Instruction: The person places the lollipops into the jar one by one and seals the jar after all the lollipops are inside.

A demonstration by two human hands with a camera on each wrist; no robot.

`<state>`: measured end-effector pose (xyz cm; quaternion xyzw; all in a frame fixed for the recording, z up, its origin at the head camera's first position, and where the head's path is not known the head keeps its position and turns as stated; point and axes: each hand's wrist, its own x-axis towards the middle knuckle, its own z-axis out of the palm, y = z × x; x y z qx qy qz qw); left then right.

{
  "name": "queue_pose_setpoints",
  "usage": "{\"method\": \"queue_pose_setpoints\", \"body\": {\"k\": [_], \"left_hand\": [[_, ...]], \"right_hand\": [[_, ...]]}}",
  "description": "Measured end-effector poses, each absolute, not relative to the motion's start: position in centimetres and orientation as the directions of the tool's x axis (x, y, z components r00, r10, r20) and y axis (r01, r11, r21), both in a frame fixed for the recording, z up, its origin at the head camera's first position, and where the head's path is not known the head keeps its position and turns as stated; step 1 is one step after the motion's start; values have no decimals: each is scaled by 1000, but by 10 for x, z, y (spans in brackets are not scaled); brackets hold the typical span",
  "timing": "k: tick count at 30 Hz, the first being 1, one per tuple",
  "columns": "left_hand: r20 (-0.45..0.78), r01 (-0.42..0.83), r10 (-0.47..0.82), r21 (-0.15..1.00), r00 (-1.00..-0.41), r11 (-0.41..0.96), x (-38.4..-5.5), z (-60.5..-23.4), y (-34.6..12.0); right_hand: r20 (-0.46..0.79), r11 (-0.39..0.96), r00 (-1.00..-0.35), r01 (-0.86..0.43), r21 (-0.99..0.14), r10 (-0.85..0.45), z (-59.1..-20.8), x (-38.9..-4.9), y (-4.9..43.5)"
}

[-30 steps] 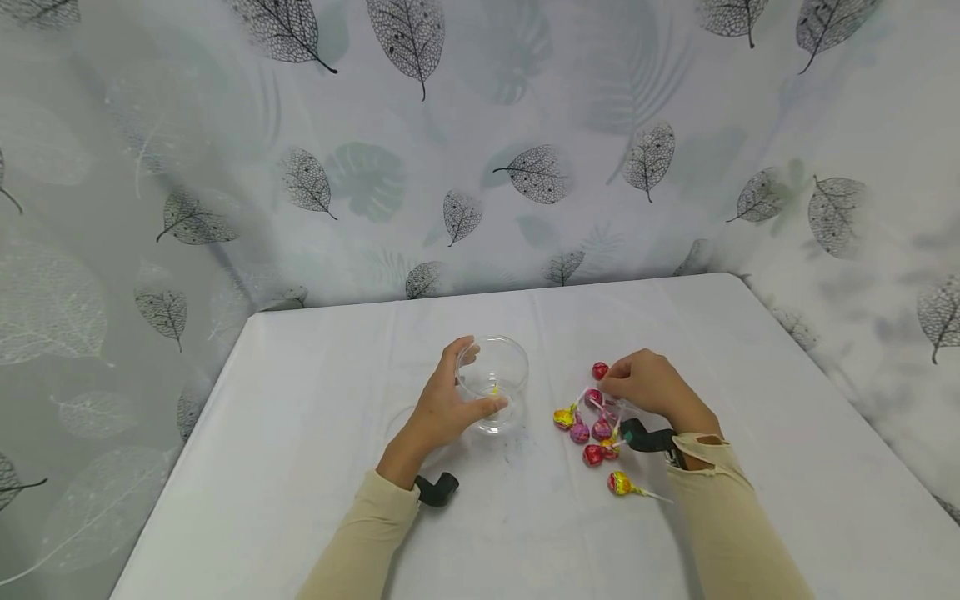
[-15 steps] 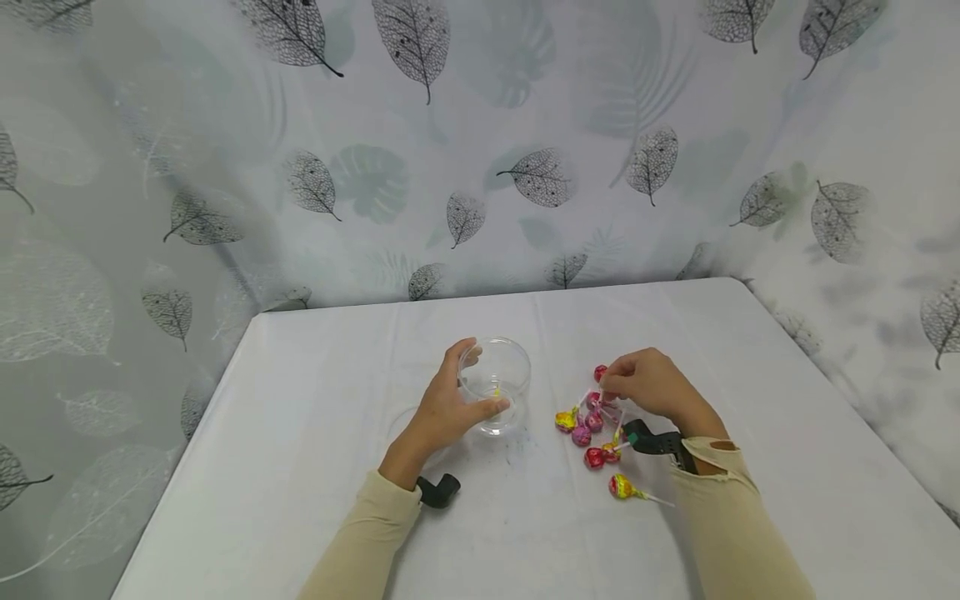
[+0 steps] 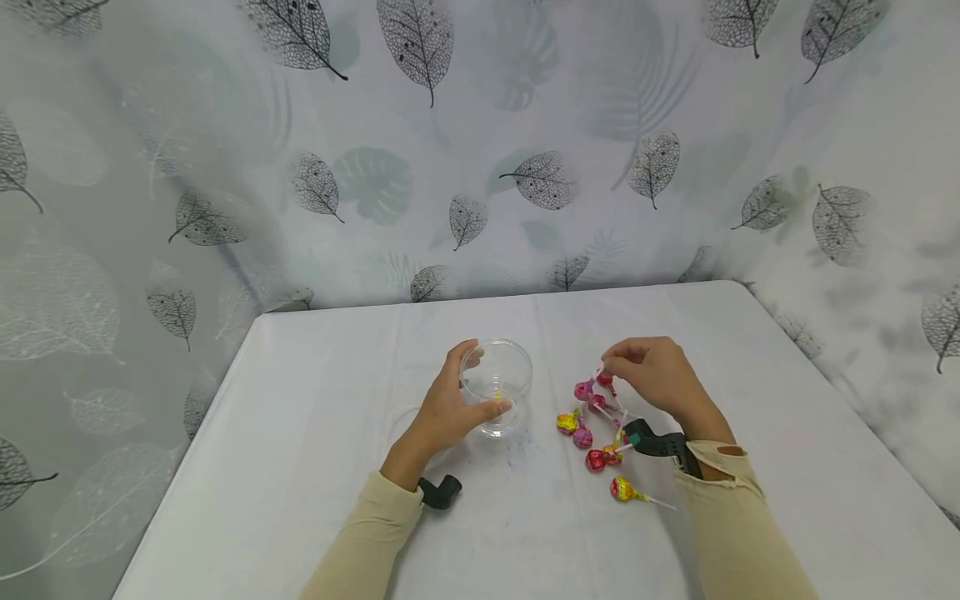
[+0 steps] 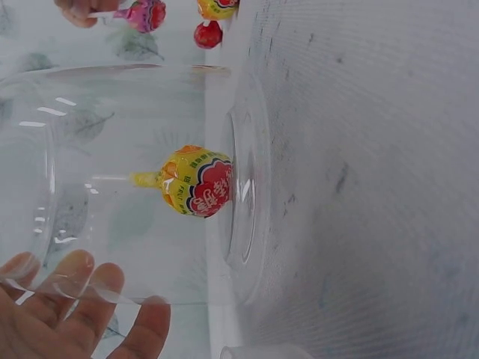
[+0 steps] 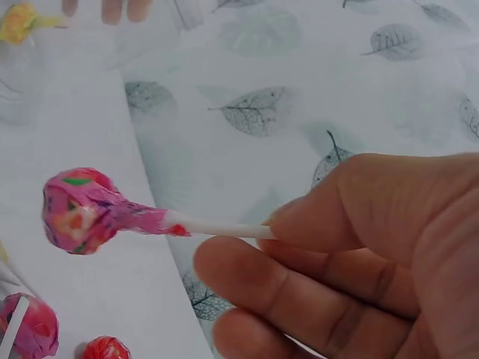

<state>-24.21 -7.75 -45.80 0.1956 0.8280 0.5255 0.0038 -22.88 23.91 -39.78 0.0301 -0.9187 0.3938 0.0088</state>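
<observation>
In the head view, my left hand [image 3: 450, 408] grips the near-left side of a clear plastic jar [image 3: 517, 390] standing on the white table. A yellow-and-red wrapped lollipop [image 4: 196, 182] stands inside it, ball down and stick up, as the left wrist view shows. My right hand [image 3: 660, 379] pinches the white stick end of a pink lollipop [image 5: 81, 211] between thumb and index finger. Its wrapped ball hangs over the back of the lollipop pile, apart from the jar.
Several red, pink and yellow lollipops [image 3: 595, 460] lie in a loose heap right of the jar. A yellow-and-red one [image 3: 621, 488] lies nearer, stick to the right. A clear round piece [image 3: 401, 423] lies by my left wrist. Leaf-patterned curtains [image 3: 465, 167] hang around the white table [image 3: 315, 400].
My right hand has risen slightly from the heap with the pink lollipop, whose ball now shows beside the red one at the back. My left hand keeps its grip on the jar.
</observation>
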Motion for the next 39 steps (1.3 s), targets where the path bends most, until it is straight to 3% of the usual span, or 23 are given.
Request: {"method": "queue_pose_setpoints", "body": {"k": [14,39], "left_hand": [[198,324,331,864,-922,385,-242,-457,-79],[196,317,315,861,-929,399,-242,-457,-78]], "right_hand": [[263,611,-964,-190,-769,30,-392,-226,229],[417,481,-905,-330,-812,82,-377,-225,202]]}}
